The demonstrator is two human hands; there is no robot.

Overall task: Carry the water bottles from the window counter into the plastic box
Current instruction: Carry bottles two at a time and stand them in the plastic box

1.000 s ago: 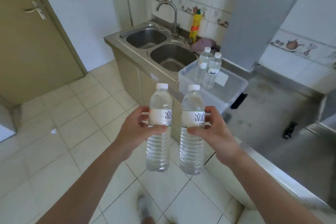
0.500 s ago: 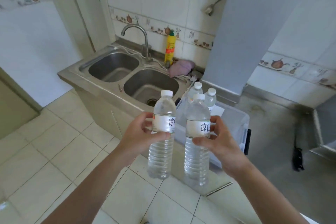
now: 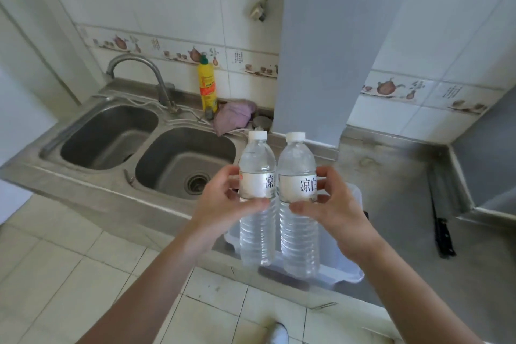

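Note:
I hold two clear water bottles with white caps upright, side by side, over the clear plastic box [image 3: 354, 234] on the steel counter. My left hand [image 3: 223, 204] grips the left bottle [image 3: 257, 220] at its white label. My right hand [image 3: 332, 207] grips the right bottle [image 3: 299, 232] the same way. The two bottles nearly touch. They and my hands hide most of the box and whatever stands inside it.
A double steel sink [image 3: 145, 145] with a curved tap [image 3: 156, 78] lies to the left. A yellow detergent bottle [image 3: 207, 86] and a pink cloth [image 3: 233, 117] sit behind it. A grey pillar [image 3: 321, 50] rises behind the box. A black object [image 3: 444, 232] lies on the counter at right.
I have stepped closer to the counter. Both held bottles have moved forward over the box and closer together. The two bottles seen in the box earlier are now hidden behind them.

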